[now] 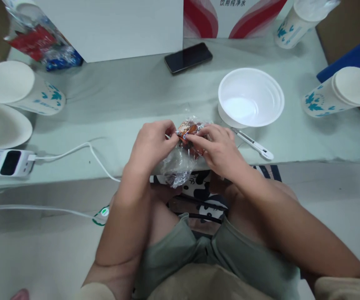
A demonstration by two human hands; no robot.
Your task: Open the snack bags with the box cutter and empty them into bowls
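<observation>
At the table's front edge, both hands are on a small plastic packet (184,132) with a printed orange, brown and white surface. Clear crinkled film (180,164) hangs from it over the edge. My left hand (155,139) pinches the packet's left side between thumb and fingers. From the right, my right hand (219,146) grips the same packet, its fingertips close to those of the left. Just beyond my right hand stands a white plastic bowl (245,104) with nothing in it. A slim white tool (256,146) with a dark slot lies below the bowl, one end near my right hand.
A black phone (188,58) lies near a white box (120,29). Paper cups (50,98) and a white plate (5,125) are at left, above a white charger (14,162) with a cable (64,155). More stacked cups (323,98) lie at right.
</observation>
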